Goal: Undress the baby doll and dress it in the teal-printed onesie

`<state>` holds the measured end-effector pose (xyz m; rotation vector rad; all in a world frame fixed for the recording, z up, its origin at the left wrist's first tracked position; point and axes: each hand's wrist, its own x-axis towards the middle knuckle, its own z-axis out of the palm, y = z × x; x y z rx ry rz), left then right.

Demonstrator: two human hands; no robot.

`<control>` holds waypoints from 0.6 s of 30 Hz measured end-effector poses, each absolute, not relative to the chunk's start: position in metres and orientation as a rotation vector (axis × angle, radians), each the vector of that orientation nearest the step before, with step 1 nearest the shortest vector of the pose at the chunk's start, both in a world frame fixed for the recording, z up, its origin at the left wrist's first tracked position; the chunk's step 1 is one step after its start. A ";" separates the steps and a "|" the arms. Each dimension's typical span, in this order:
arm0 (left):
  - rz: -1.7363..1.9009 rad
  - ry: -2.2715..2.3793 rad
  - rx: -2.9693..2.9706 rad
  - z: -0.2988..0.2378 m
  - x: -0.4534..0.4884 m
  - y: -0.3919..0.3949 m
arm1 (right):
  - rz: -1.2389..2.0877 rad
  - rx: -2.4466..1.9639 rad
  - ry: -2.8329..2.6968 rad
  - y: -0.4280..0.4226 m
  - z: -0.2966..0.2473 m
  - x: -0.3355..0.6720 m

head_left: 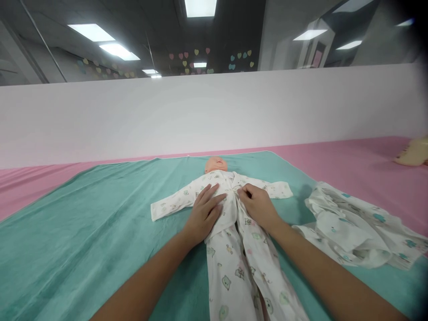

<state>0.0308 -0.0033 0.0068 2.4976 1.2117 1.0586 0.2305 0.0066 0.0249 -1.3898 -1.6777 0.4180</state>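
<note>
My left hand (203, 215) is lying flat, fingers spread, on the chest of the white printed sleepsuit (230, 209) on a baby doll (216, 165), and my right hand (257, 207) is narrowed to a pinch on the suit's front edge, as far as I can tell. It's all lying on a teal mat (67, 223). Looks like thin, soft cotton, so I'd guess it's light and bunches easily — that front edge seems the spot to hold. A crumpled printed cloth (351, 232) lies off to the right.
</note>
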 end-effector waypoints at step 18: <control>1.073 1.214 2.535 0.006 0.030 -0.003 | 0.331 -1.146 -1.893 0.003 0.028 0.231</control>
